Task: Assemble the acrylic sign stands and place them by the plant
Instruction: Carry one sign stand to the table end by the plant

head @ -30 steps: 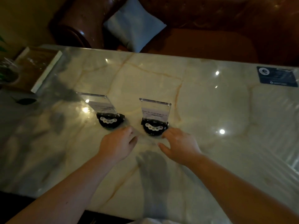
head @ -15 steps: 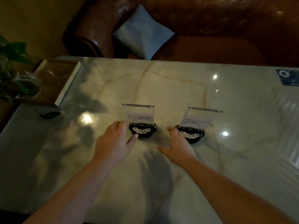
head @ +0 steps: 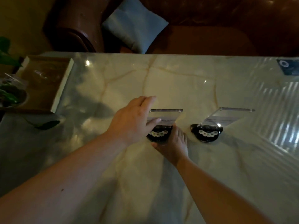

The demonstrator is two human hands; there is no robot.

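Two acrylic sign stands stand upright on the marble table [head: 161, 183], each a clear panel in a black base. On the left sign stand [head: 166, 116], my left hand [head: 132, 122] grips the panel's left edge, fingers behind and thumb in front. My right hand [head: 175, 143] is cupped around the front and right of that stand's black base [head: 159, 135]. The right sign stand [head: 207, 134] stands alone, untouched, a hand's width to the right. The plant [head: 8, 94] is at the far left edge, partly cut off.
A wooden board [head: 43, 81] with a pale edge lies beside the plant. A fallen leaf [head: 47, 124] rests on the table near it. A dark sticker [head: 288, 67] is at the far right. Behind the table are a brown leather sofa [head: 210, 29] and a grey cushion [head: 134, 28].
My left hand rose from the left stand's base to its panel. My right hand left the right stand and went to the left stand's base. The view shifted left.
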